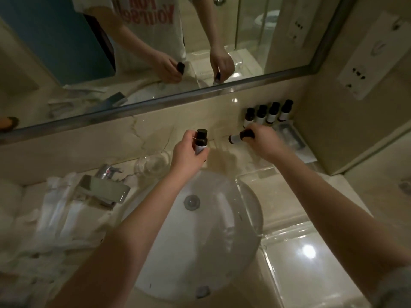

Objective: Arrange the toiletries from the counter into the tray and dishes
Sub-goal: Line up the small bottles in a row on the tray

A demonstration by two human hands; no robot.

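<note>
The mirror (155, 41) spans the far wall above a beige marble counter (251, 165), and the white round sink (178, 241) sits in the near middle between the person's two forearms. On the counter right of the sink lies a large clear tray (287, 252), glossy with reflected light. Left of the sink is a blurred heap of white wrapped packets (57, 210), with the chrome faucet (106, 185) beside it. The left hand (189, 156) is raised over the far rim of the sink, fingers and thumb curled round the lower body of a dark bottle (201, 141) held upright; its black cap and shoulder stand clear above the fingertips. The right hand (264, 141) is further right, over the counter, fingers closed on the cap end of a second bottle (236, 138) that lies sideways, its pale-labelled base sticking out leftward from the fingers. A clear glass dish (152, 166) rests on the counter just left of the left hand. At the far right corner a small tray (293, 138) sits by the wall, and four dark-capped bottles (268, 113) stand in a row just beyond the right hand.
</note>
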